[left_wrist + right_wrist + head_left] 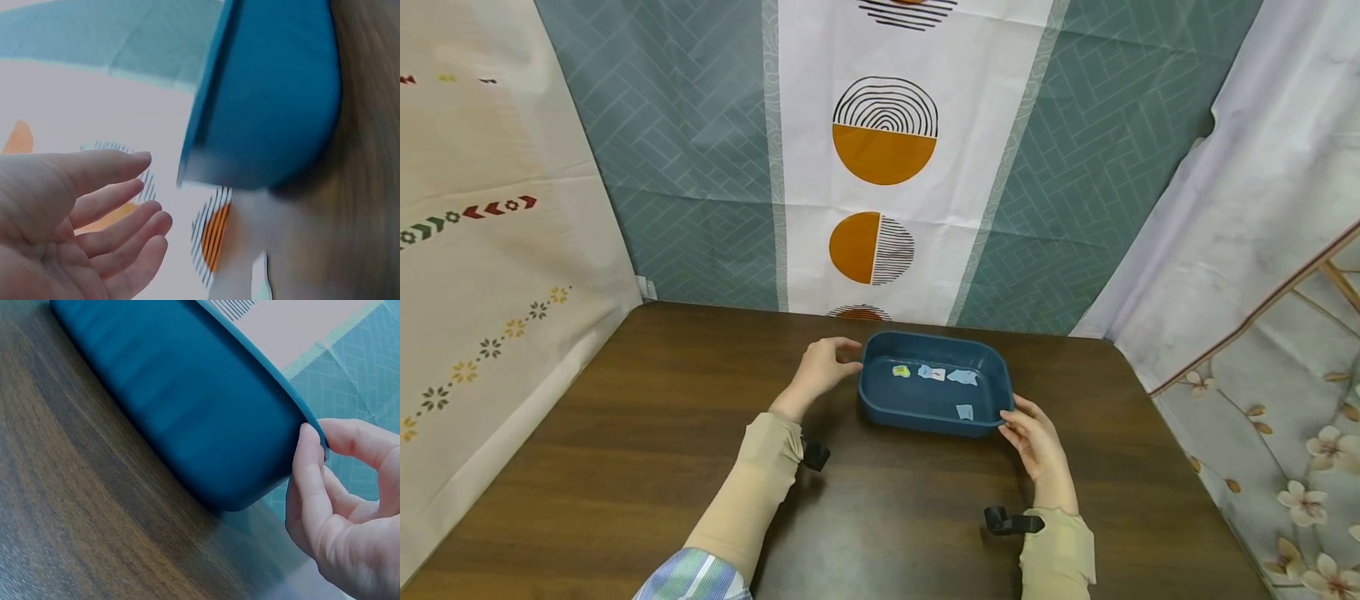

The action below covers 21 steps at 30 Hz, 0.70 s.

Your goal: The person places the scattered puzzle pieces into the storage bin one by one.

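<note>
A dark blue rectangular plastic basin (936,423) sits near the far side of the wooden table. On its inner floor lie several small flat pieces: a yellow-green one (901,371) and pale blue and white ones, such as a pale blue piece (962,377). My right hand (350,506) pinches the rim at the basin's right front corner between thumb and fingers. Beside the left end is my left hand (823,367), its fingers loosely bent. The left wrist view shows a gap between those fingertips (142,161) and the basin wall.
The brown wooden table (662,467) spreads around the basin. Behind its far edge hangs a patterned teal and white curtain (700,167); other cloths hang at both sides. Each wrist carries a black camera mount, such as the left mount (816,455).
</note>
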{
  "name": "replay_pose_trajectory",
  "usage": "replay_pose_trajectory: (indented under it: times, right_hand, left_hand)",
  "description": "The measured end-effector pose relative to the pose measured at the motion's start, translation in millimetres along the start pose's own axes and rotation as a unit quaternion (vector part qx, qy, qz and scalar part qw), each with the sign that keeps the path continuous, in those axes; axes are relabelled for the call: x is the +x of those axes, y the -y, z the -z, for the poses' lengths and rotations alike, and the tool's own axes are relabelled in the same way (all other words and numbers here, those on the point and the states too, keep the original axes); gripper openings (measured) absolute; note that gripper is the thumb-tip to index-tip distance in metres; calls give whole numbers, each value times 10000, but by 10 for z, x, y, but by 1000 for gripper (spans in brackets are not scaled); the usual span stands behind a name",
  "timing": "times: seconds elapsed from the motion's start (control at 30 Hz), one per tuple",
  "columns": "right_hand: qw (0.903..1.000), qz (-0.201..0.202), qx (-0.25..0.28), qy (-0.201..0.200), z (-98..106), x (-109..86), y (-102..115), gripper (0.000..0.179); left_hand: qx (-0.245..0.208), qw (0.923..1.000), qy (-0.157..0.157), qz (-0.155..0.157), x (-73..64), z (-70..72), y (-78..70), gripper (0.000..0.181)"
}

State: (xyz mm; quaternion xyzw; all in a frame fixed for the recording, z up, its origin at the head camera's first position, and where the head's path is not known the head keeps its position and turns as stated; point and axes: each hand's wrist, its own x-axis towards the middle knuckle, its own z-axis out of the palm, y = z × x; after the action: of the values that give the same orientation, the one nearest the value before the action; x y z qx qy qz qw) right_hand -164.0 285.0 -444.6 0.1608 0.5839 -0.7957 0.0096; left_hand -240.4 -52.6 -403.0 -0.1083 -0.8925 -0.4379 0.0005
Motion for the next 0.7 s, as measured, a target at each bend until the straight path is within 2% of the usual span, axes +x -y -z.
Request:
replay_pose_trajectory:
  times: [0.23,0.5,0.7]
  right_hand:
    - [10000,8,-6,10,7,4,-3,28]
    - [10000,-8,-94,-12,20,12,-9,28]
    - [9999,63,-103,61,12,-1,-8,28]
  left_hand:
    - [111,9991,-239,341,-119,212,344,44]
    - [304,9969,-297,656,-236,351,546,48]
    - [305,9957,-123,862,-281,362,680,52]
